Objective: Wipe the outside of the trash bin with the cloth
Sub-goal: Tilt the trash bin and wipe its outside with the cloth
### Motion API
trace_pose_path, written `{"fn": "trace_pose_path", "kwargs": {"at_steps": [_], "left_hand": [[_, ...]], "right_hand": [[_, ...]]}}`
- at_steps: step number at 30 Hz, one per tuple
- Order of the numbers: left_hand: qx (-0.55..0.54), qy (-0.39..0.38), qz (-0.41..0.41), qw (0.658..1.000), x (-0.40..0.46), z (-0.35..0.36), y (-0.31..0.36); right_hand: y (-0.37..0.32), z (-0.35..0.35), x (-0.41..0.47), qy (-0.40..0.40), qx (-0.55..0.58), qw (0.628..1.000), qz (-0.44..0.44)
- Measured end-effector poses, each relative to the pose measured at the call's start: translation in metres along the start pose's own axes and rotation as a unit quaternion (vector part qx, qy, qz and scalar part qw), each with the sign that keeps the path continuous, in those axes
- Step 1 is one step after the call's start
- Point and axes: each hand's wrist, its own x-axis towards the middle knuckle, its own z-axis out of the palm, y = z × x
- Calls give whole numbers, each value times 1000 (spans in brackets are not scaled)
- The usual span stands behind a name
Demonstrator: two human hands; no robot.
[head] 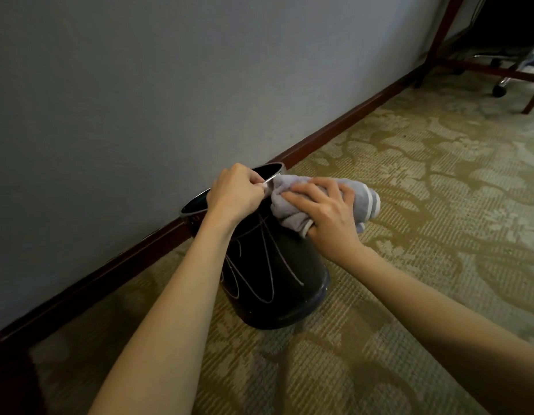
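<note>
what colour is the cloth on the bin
Pale grey-lilac cloth with white stripes, seen in the head view.

hotel-type room (likely): patterned carpet [409, 181], wood baseboard [334, 130], wheeled chair [511, 67].
</note>
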Motion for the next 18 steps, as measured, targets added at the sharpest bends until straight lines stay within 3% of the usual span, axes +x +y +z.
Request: {"fn": "trace_pose_path", "kwargs": {"at_steps": [4,10,14,18], "left_hand": [[-16,19,-4,1000,4,2,2],[3,64,6,998,11,6,-3],[-10,72,4,997,14,3,-11],[-48,66,12,997,14,0,-15]], "right_hand": [[5,1,-23,-21,-19,999,-26],[14,1,-81,-121,-65,988,-64],[20,-2,-114,-177,-99,972,-123],[26,-4,-121,-208,-91,965,-128]]}}
